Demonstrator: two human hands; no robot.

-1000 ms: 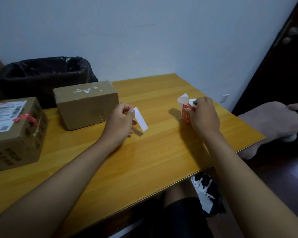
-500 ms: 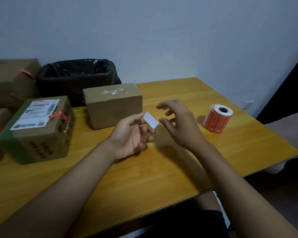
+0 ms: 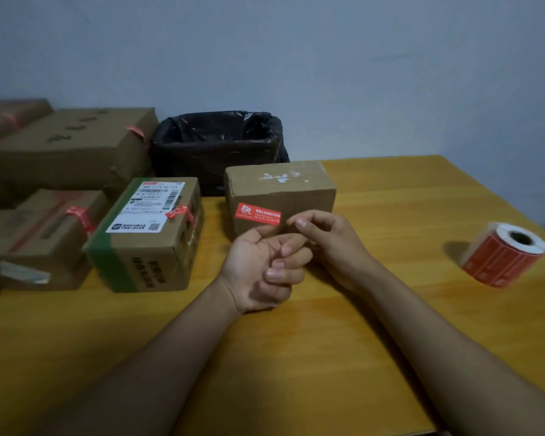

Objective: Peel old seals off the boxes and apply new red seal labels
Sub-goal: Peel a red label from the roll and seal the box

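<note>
- The wooden counter (image 3: 375, 309) runs under both my forearms and carries everything here.
- At its back left a black-lined bin (image 3: 217, 140) stands against the wall, with a big brown box (image 3: 73, 146) beside it that bears a red seal at its right edge.
- Nearer me on the left sits a box with a white shipping label (image 3: 148, 234) and a torn red seal across its top edge; further left is a flatter box (image 3: 44, 234), also with a red strip over it.
- Straight ahead is the plain brown box (image 3: 280, 190), with only white scraps of old seal on its top. It stands just behind my hands.
- My left hand (image 3: 258, 265) is turned palm up, its lower fingers curled in, thumb and forefinger pinching the lower edge of the red seal label (image 3: 258, 214).
- My right hand (image 3: 331, 243) has its fingers bent close together, thumb and forefinger tip at the label's right end; whether they actually grip it I cannot tell.
- The roll of red labels (image 3: 504, 254) lies on its side well off to the right, its white core facing up and right.
- The label itself is a small red rectangle with white print, held flat and facing me in front of the plain box's near face.
</note>
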